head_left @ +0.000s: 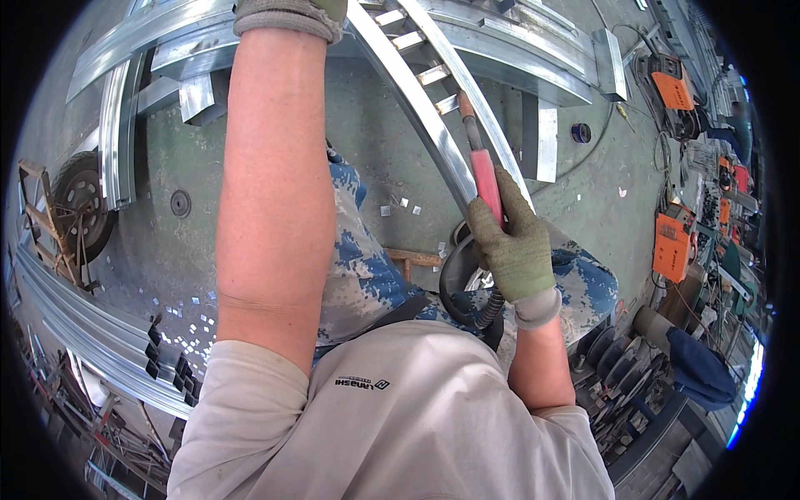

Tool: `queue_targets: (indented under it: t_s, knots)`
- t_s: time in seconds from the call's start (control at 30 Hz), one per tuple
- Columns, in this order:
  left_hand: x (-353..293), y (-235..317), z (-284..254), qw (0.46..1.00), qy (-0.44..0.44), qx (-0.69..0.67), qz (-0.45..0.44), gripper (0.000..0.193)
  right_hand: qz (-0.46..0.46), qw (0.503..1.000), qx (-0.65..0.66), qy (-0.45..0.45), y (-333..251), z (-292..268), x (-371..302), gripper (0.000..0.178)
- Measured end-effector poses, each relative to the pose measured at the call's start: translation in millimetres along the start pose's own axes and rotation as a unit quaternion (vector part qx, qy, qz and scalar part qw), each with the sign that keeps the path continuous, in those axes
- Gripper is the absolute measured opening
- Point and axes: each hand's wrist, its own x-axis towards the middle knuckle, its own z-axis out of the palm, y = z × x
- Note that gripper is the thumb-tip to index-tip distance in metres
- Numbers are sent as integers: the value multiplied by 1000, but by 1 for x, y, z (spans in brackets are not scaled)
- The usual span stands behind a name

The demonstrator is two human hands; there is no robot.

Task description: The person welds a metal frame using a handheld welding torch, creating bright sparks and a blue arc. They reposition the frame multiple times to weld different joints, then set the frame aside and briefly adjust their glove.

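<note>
**Torch in our right hand, left hand up on the steel frame**

We look down past our grey shirt (400, 417) and camouflage trousers (375, 267). Our right hand (515, 242), in a green knit glove, is closed around the pink handle of a welding torch (485, 179), whose nozzle rests against a curved steel frame (433, 125) with short cross rungs. Its black hose (492, 308) curls away below the wrist. Our left arm stretches upward, and the left hand (292, 12), gloved and mostly cut off by the picture's top edge, sits at the frame's upper beams. Square steel tubes (100, 333) lie stacked at lower left, beside a small wheel (79, 208). Orange welding machines (671, 246) stand on the right.
</note>
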Motion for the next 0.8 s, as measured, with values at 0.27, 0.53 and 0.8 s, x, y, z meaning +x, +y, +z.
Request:
queue_targets:
  t_s: [0.27,0.53,0.8]
  knots:
    - [-1,-4,0,1000,-5,-10,8,27,-7,1000,-14,0,-3,-3,-4,59]
    - [-1,4,-1,1000,2,14,1,37,50,997,61,-4,-9,-5,-10,56]
    - [-4,-1,-3,1000,-13,-13,10,39,112,983,147,-18,-21,-8,-10,59]
